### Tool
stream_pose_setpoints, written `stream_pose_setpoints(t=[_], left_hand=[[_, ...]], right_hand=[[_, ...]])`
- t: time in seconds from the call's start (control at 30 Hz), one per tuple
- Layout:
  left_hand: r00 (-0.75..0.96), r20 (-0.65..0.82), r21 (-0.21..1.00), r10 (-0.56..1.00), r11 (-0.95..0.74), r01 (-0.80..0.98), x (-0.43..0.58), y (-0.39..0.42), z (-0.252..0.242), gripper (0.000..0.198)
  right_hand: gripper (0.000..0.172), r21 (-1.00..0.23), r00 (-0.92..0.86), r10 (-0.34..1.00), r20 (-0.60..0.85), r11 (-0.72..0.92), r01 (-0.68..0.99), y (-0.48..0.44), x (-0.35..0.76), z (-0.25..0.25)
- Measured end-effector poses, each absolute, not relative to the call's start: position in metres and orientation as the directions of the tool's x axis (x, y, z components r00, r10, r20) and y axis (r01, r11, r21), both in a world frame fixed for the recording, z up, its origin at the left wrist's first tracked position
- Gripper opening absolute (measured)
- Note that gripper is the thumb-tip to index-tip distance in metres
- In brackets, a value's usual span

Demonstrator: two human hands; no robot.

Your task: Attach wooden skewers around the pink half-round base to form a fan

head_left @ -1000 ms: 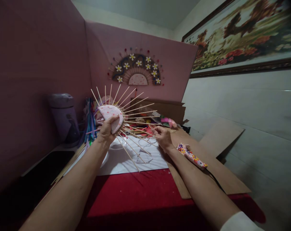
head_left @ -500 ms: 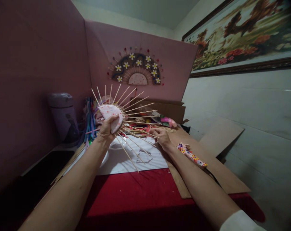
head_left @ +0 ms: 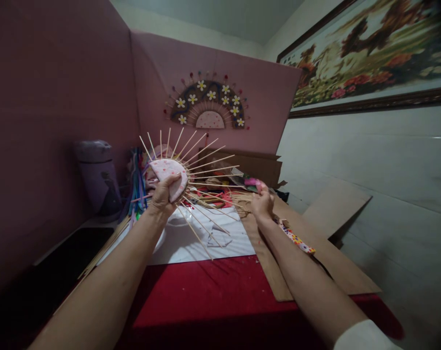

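Observation:
My left hand (head_left: 163, 197) is closed on a half-round fan frame (head_left: 167, 175), thumb over its pink dotted cover. Thin wooden sticks (head_left: 202, 156) radiate from the frame's curved edge, pointing up, right and down toward me. My right hand (head_left: 263, 204) is off the frame, just beyond the tips of the right-hand sticks. Its fingers are loosely bent and a little apart, with no held thing visible; part of them is turned from view. Close by lie a pink bundle (head_left: 252, 182) and a pile of loose sticks (head_left: 240, 197).
A finished flower-decked fan (head_left: 210, 97) hangs on the pink partition. White paper (head_left: 195, 243) and brown cardboard (head_left: 269, 262) cover part of the red cloth (head_left: 191, 296). A flowered-handle tool (head_left: 296, 241) lies by my right forearm. A purple flask (head_left: 98, 180) stands left, near colored strips (head_left: 136, 180).
My right hand has left the end of a stick on the frame and moved right, near the pink bundle. The left hand and frame have hardly moved.

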State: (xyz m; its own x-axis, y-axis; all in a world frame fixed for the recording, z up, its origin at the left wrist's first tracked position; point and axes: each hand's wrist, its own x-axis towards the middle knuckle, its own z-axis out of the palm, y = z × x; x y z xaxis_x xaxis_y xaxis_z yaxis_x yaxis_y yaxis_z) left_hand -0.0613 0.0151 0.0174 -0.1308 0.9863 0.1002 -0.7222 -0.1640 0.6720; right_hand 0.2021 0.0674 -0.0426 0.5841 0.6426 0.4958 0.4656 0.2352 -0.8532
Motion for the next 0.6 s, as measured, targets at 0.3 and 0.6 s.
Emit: stream_pose_setpoints(t=[0.3, 0.6], left_hand=[[0.016, 0.017, 0.652, 1.000, 0.001, -0.758, -0.041, 0.004, 0.017, 0.006], [-0.008, 0.005, 0.646, 1.000, -0.010, -0.763, -0.040, 0.007, 0.014, 0.007]], right_hand=[[0.028, -0.630, -0.402, 0.676, 0.618, 0.731, 0.262, 0.020, 0.145, -0.037], [0.029, -0.931, -0.579, 0.781, 0.234, 0.351, 0.098, -0.010, 0.129, -0.026]])
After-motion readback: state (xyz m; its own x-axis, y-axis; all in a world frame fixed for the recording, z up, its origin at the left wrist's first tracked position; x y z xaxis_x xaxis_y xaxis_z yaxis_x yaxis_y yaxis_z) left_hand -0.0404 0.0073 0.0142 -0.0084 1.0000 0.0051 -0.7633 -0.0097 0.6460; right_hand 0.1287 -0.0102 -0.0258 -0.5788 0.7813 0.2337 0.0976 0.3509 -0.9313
